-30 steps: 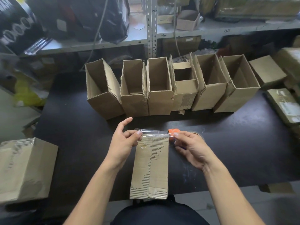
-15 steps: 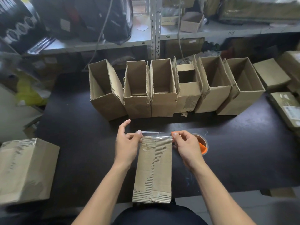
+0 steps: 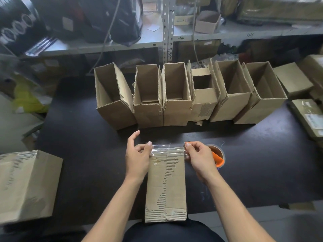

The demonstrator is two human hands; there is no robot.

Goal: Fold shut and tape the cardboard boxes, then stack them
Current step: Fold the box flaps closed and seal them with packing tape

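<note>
Fingers (image 3: 148, 145) of both hands pinch tape (image 3: 167, 151); open boxes (image 3: 176, 95) stand beyond.

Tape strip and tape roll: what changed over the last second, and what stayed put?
The right hand drew back toward the box's right edge, uncovering the tape roll on the table. Both hands kept pinching the clear tape strip stretched over the far end of the closed box; the left hand hardly moved. The open boxes stayed in their row.
</note>
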